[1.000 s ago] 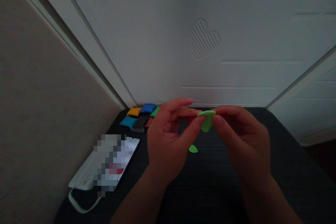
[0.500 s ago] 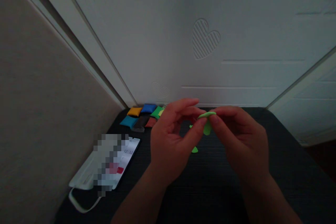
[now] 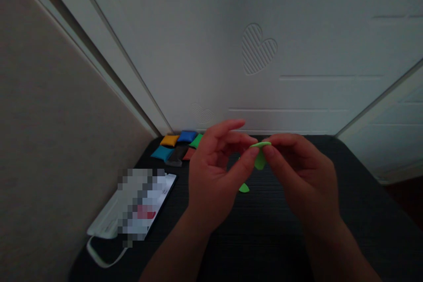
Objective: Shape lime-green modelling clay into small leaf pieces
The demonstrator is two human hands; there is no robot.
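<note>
A thin, flattened piece of light green modelling clay point(image 3: 261, 144) is pinched between both hands above the dark table. My left hand point(image 3: 216, 176) grips its left edge between thumb and a fingertip, with the index finger raised. On the right edge, the thumb and fingers of my right hand point(image 3: 306, 176) are closed. More green shows just below the pinch; I cannot tell whether it belongs to the held piece or lies behind it. A small green clay piece point(image 3: 244, 188) rests on the table beside my left thumb. Another scrap behind the left fingers is mostly hidden.
Several coloured packets, among them a blue packet point(image 3: 187, 136) and a black packet point(image 3: 176, 154), lie at the back left. A phone point(image 3: 165, 189) with a light flip cover and strap point(image 3: 102, 264) lies at left. A white panel point(image 3: 211, 53) with embossed hearts rises behind the table point(image 3: 257, 246).
My left hand has shifted slightly, its index finger a little higher, covering more of the packets. The held clay's edge has tilted slightly. My right hand has barely moved.
</note>
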